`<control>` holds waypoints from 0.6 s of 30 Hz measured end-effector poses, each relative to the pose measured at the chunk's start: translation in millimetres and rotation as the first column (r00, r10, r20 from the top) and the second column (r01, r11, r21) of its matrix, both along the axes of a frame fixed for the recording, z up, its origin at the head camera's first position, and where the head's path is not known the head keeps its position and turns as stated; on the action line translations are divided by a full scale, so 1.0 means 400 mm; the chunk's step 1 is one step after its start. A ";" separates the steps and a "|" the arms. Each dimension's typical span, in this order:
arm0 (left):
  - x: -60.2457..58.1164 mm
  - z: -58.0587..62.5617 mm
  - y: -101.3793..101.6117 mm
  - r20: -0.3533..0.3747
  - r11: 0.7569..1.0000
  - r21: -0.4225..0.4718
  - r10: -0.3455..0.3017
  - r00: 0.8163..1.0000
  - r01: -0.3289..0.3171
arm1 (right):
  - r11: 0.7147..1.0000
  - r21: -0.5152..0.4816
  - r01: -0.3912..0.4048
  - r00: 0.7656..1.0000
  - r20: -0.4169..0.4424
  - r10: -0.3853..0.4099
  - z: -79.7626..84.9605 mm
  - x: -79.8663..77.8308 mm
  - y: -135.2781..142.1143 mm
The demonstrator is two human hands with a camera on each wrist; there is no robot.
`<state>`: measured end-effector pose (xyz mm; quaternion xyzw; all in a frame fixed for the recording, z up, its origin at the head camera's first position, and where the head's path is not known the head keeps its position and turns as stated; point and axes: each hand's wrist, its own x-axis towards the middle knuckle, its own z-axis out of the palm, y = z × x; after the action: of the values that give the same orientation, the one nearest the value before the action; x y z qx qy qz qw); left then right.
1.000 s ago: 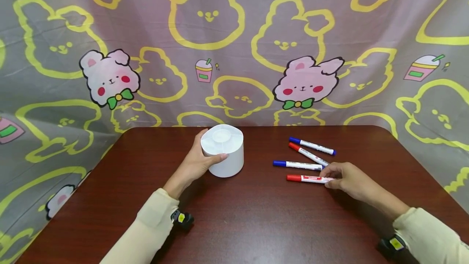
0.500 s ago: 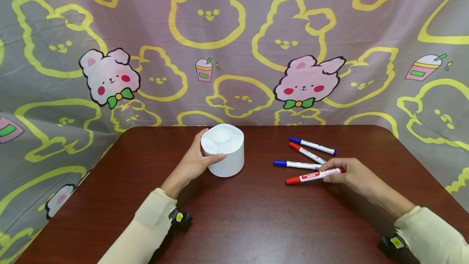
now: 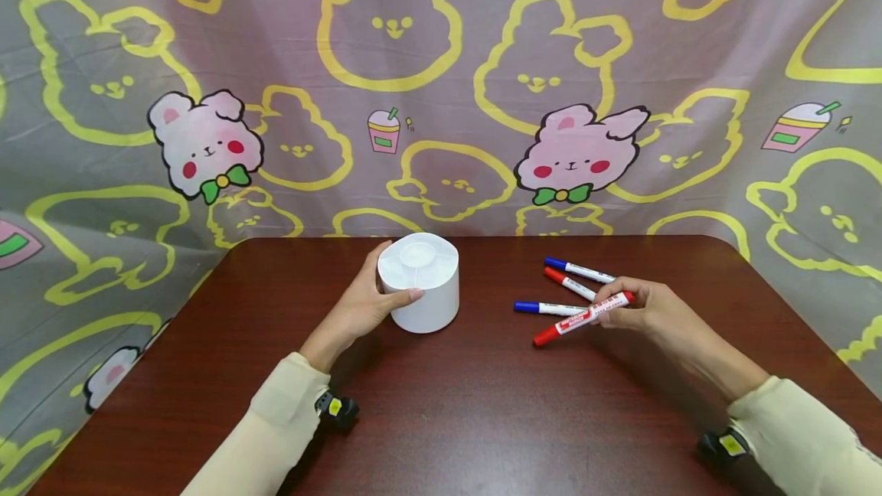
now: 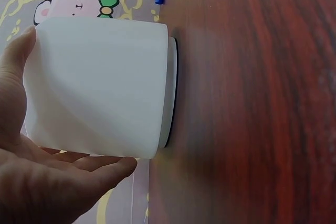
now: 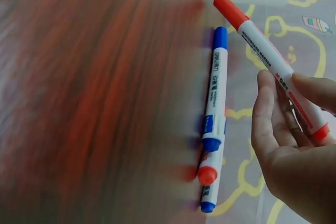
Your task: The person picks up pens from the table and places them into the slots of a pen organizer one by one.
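Pinching red marker [image 3: 576, 321] aloft with right hand [image 3: 648, 314]
Clasping white container [image 3: 432, 303] with left hand [image 3: 365, 305]; next, probably carrying toward container

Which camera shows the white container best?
Head view: the white container shows its divided top and side, though the left hand covers some. Left wrist view shows its side closely, without the top; right wrist view, only a cropped part.

Head view evenly lit; pale sheen on tabletop [image 3: 441, 419]. Left wrist view: soft shadow across white container [image 4: 100, 82]. Right wrist view: tabletop blurred.
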<state>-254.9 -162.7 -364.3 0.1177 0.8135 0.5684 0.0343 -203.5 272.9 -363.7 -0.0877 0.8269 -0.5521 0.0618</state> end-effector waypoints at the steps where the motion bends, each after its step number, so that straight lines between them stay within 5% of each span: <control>1: 0.000 0.000 0.000 -0.002 1.000 0.001 -0.004 1.000 0.004 | 1.000 -0.014 0.001 1.000 0.005 -0.001 0.002 -0.001 -0.004; 18: -0.004 -0.002 -0.005 -0.004 0.999 -0.008 -0.037 0.999 0.037 | 0.992 -0.122 -0.022 1.000 -0.019 0.019 0.049 -0.017 -0.090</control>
<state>-256.6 -164.7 -364.9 0.1338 0.8135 0.5643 0.0433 -210.3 236.8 -344.3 -0.1045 0.7910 -0.6004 0.0548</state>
